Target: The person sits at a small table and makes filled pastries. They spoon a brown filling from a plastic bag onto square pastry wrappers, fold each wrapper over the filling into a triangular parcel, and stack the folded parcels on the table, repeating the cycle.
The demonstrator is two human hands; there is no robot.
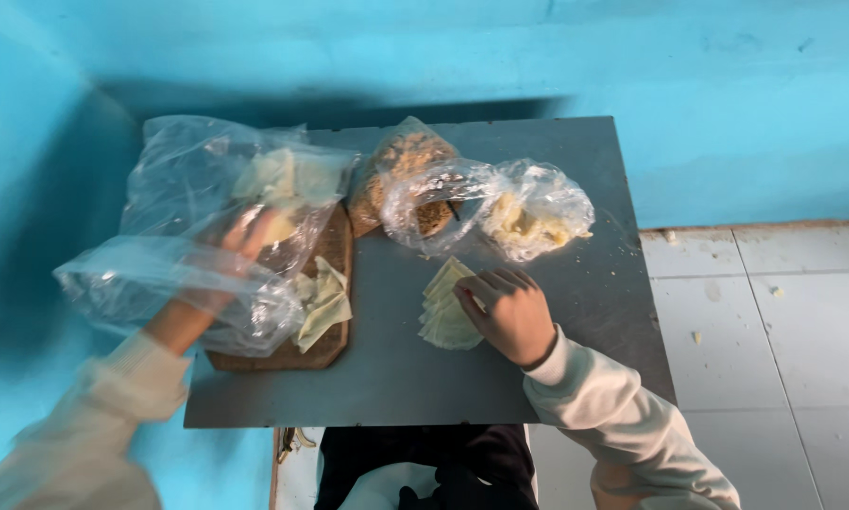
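Clear crinkled plastic bag [184,246] swallows the left hand [245,241], reaching inside toward pale wrappers; the right hand [509,312] lies curled on the fanned pale-yellow wrapper stack [443,307], steadying it mid-tabletop [396,368].

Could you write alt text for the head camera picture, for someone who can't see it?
Seen from above, a person's left hand reaches inside a large clear plastic bag over a wooden board, while the right hand rests on a stack of pale yellow sheets on a grey table. Two smaller bags lie behind, against a blue wall.
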